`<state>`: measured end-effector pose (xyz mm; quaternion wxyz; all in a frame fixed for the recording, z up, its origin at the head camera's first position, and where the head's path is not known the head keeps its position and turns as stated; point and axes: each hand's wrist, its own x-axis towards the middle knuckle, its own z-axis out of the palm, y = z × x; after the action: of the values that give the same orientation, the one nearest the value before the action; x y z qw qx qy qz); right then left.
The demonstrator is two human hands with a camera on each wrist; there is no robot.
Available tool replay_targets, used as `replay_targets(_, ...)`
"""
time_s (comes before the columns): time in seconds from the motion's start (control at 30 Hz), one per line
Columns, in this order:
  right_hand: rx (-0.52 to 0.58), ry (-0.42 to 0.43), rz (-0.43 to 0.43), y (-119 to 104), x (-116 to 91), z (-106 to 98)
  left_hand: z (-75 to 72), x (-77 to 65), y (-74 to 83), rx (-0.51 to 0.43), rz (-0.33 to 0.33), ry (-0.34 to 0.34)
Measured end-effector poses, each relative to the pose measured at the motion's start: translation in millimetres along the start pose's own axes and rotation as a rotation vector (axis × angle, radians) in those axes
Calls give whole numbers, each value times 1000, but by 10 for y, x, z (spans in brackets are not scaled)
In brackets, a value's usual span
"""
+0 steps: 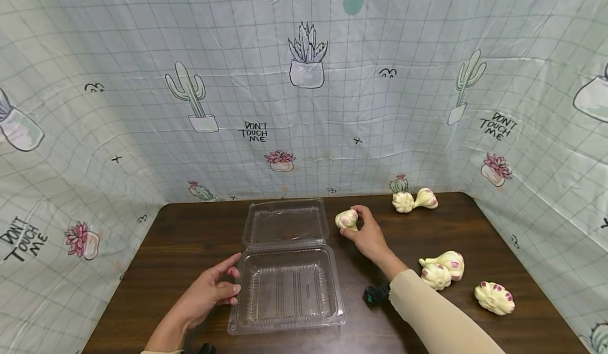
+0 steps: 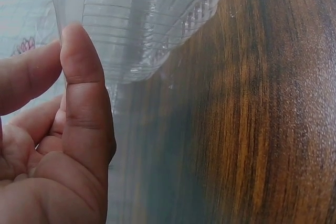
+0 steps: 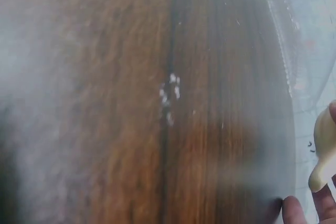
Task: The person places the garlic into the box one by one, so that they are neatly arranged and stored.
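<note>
A clear plastic clamshell container [image 1: 335,290] lies opened out on the table, its lid [image 1: 285,222] folded flat toward the back. At the left rim of its base, my left hand [image 1: 211,288] pinches the edge between thumb and fingers; in the left wrist view the thumb [image 2: 84,82] presses on the clear plastic [image 2: 142,19]. Right of the lid, my right hand [image 1: 369,235] grips a garlic bulb [image 1: 347,219], pale with a pinkish patch. Only part of that garlic bulb [image 3: 326,135] and a few fingertips [image 3: 293,211] show at the right edge of the right wrist view.
Two garlic bulbs [image 1: 426,198] touch at the back right. Another pair [image 1: 452,264] lies near the right forearm, with a single garlic bulb [image 1: 494,297] further right. The dark wooden table [image 1: 185,238] is surrounded by a printed cloth curtain [image 1: 247,90].
</note>
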<state>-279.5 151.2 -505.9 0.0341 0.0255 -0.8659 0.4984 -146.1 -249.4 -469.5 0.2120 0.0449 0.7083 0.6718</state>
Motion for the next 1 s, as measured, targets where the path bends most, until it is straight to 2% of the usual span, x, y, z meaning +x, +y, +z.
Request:
replay_targets(0.3,102,46,-22,15,-90,-73,18,-3,-3,5,8,-10)
replay_targets(0.6,55,46,-40,-58,-169,-154,28,-1,15,35,6,-4)
replay_targets(0.8,81,70,-35,-136,-247,-186,60,12,28,46,15,-12)
replay_targets(1.0,52,99,-87,-207,-310,-223,102,38,59,51,19,-21)
